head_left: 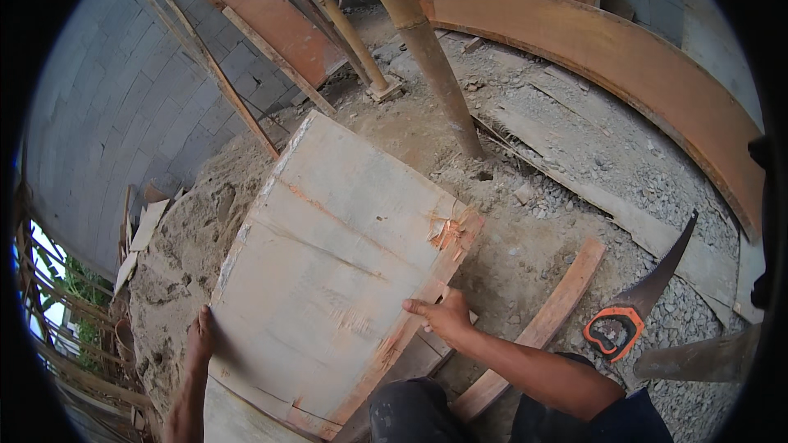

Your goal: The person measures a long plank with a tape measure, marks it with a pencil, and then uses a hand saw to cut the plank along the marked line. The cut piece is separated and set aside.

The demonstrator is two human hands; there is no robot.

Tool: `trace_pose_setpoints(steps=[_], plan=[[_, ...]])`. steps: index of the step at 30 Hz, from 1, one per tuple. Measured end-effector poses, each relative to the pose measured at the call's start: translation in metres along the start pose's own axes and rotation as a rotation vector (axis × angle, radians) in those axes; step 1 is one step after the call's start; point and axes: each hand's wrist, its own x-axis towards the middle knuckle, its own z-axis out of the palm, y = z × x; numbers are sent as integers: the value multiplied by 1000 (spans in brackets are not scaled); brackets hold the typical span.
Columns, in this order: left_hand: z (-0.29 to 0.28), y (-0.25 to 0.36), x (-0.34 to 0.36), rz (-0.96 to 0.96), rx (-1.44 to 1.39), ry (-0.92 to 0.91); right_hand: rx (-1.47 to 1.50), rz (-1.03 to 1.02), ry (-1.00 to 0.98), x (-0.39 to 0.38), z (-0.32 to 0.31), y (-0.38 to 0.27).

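Observation:
A wide, worn plywood panel [328, 230] with splintered, reddish patches along its right edge lies tilted in front of me. My left hand [200, 333] grips its left edge, the fingers partly hidden behind the board. On the opposite edge, my right hand [446, 317] holds on with the thumb laid over the top face and the other fingers out of sight beneath. To the right, a handsaw [648, 287] with an orange and black handle rests on the gravel, apart from both hands. Between it and the panel lies a narrow wooden plank [542, 320].
Bamboo posts [427, 57] stand just beyond the panel. A long brown board [607, 49] curves along the far right. Dirt is heaped [185, 254] at left beside a grey block wall [107, 139], where timber strips [222, 82] and a reddish panel [275, 16] lean.

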Motion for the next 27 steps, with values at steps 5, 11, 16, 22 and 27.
trace_pose_setpoints(steps=[5, 11, 16, 22, 27], plan=[[-52, 8, -30, 17, -31, 59, -6, -121, -50, -5, 17, -4], [-58, 35, -65, 48, 48, 148, 10, -304, -89, -5, 9, 7], [-55, 38, -67, 43, 79, 106, 37, -173, -124, -1, 1, 20], [-44, 22, -56, 46, 40, 126, 37, -217, -113, -8, -1, 20], [-35, 22, -50, 54, -6, 142, 192, -225, -252, -17, -8, 14]])
